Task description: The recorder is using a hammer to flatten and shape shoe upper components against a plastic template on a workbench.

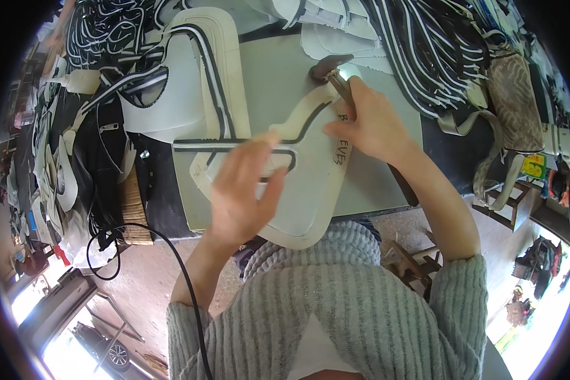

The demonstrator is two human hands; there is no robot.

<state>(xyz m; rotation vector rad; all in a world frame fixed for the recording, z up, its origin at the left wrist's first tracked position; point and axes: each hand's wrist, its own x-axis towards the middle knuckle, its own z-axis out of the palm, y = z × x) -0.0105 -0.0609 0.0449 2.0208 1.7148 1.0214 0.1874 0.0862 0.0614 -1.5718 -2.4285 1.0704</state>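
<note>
My right hand (377, 120) is closed around a hammer (342, 85), with its dark head up at the far side and its handle running back under my wrist. Below the hammer lies a white panel with a cream border (297, 215), marked with handwriting along its right edge. Black-and-white striped trim (199, 145) crosses this panel and bends along its upper curve. Over the trim is my left hand (240, 190), blurred by motion, thumb apart from the stretched fingers. Whether its fingertips touch the trim I cannot tell.
A grey-green board (278, 69) lies beneath the work. Another trimmed white panel (168, 101) lies at left, near a white bottle (79, 81). Bundles of striped strips (418, 57) hang at far right. A black cable (171, 253) loops past my left arm, and a wooden stool (510, 206) stands right.
</note>
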